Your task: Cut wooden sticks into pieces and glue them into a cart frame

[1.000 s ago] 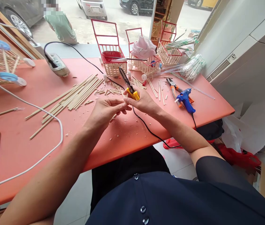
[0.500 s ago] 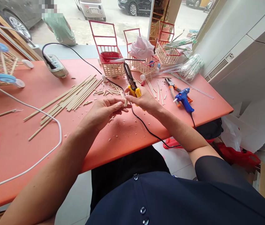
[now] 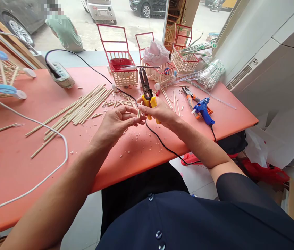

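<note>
Yellow-handled wire strippers have swung more upright over the past second, and a short wooden stick now shows more clearly between the fingertips of both hands, above the table. Thumb and fingers of the left hand pinch together at the stick's lower end; the right hand wraps the strippers' handles while its thumb reaches against the stick. Whether the tool's jaws are fully closed cannot be told. The step in hand looks like lining up this small piece, and the next move seems to call for a steady pinch, with the tool head clear of the fingertips. Just beyond lie wooden offcuts; to the left, long wooden sticks; to the right, a blue glue gun beside orange-handled pliers. Miniature shopping carts stand along the far side.
</note>
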### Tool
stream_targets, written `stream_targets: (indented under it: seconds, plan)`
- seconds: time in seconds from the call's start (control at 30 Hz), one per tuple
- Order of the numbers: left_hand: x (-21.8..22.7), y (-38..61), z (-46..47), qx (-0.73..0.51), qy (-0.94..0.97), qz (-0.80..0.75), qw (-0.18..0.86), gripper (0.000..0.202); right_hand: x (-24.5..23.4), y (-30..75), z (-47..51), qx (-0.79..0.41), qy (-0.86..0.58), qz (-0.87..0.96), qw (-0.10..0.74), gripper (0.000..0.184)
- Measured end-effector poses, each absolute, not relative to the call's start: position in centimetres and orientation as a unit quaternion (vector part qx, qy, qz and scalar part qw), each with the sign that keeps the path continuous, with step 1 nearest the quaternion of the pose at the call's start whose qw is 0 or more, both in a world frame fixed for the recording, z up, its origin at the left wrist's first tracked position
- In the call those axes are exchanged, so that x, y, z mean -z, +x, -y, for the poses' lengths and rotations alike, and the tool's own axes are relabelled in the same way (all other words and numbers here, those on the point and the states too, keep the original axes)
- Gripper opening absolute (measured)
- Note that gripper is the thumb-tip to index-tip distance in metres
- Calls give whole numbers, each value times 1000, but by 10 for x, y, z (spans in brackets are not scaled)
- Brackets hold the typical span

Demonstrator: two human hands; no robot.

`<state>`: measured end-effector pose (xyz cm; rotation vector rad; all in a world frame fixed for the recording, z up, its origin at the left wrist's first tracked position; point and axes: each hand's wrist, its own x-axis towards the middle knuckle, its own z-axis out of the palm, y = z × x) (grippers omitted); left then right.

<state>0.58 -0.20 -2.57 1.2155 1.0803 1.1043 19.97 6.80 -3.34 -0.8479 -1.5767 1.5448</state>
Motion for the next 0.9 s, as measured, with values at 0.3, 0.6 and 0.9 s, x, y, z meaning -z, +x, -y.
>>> stream_targets:
  seconds: [0.3, 0.6, 0.9]
  plan:
    - [29, 13, 3, -498, 445, -457, 588, 53, 41, 192, -66, -513, -354, 665, 412, 34]
    - [23, 15, 7, -531, 472, -489, 506, 44, 27, 202, -66, -452, -348, 736, 364, 38]
    - [15, -4, -1, -583, 459, -485, 464, 37, 3, 229, -70, -389, -381, 817, 189, 54]
